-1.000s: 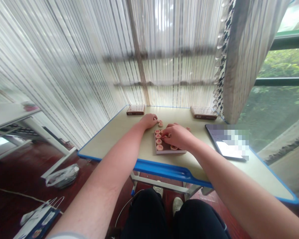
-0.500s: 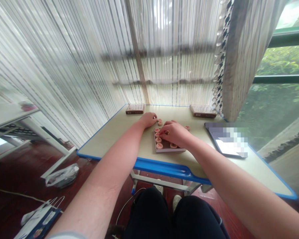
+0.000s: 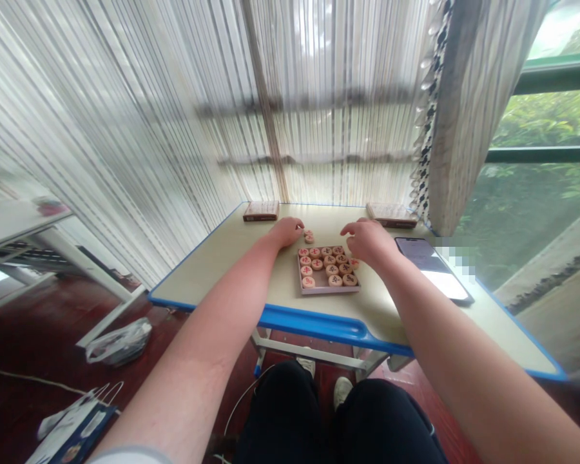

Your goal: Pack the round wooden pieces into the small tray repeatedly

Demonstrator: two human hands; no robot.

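Observation:
A shallow box (image 3: 328, 290) of round xiangqi pieces lies on the table in front of me, with red and black characters showing. Bare box floor shows in its lower left-middle part. Beyond the box, a few loose pieces (image 3: 309, 238) sit close together on the tabletop. My left hand (image 3: 287, 232) rests just left of these, its fingers loosely curled and apart, holding nothing that I can see. To the right, over the table past the box, my right hand (image 3: 371, 241) has its fingers apart and nothing visible in them. One red-marked piece (image 3: 354, 263) lies at the box's right side, below that hand.
Two flat boxes stand at the back of the table, one left (image 3: 261, 211) and one right (image 3: 392, 214). A phone or tablet (image 3: 418, 251) lies on the right. The table (image 3: 198, 270) has a blue edge. Bags (image 3: 120, 341) lie on the floor at left.
My right hand has moved off the box to the right and its fingers have parted, uncovering the pieces inside. The left hand has stayed beside the loose pieces.

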